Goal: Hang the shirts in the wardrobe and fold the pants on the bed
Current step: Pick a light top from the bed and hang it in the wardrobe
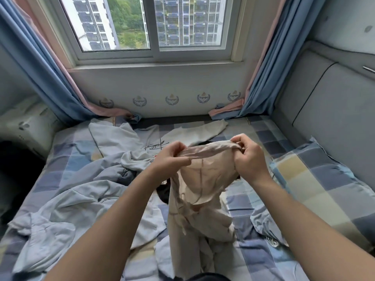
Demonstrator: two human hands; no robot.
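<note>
I hold up a pair of beige pants (203, 185) by the waistband above the checked bed (263, 260). My left hand (172, 157) pinches the waistband's left end and my right hand (248, 157) grips its right end. The legs hang crumpled down toward me. Behind the pants lies a white long-sleeved shirt (162, 138) with black script lettering, spread flat. A pale blue garment (71, 199) is rumpled on the left of the bed. Something dark (163, 192) shows under the pants.
A checked pillow (316, 179) lies at the right by the grey padded headboard (328, 102). The window (150, 27) with blue and pink curtains (46, 74) stands beyond the bed. A dark object (18, 169) sits at the left edge.
</note>
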